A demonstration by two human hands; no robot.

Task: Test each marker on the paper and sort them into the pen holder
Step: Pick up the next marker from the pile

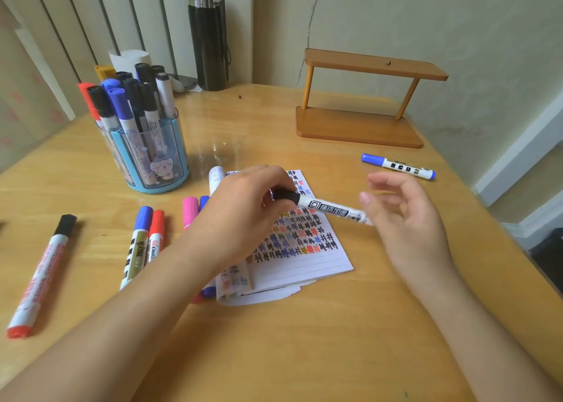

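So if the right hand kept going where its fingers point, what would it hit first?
Probably the free end of the black-capped marker that the left hand holds over the paper; it lies just ahead of the right hand, though blur makes depth unsure.

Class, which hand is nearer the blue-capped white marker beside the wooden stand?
Right. The right hand hovers just short of the blue-capped white marker; the left hand, farther left, grips a black-capped marker.
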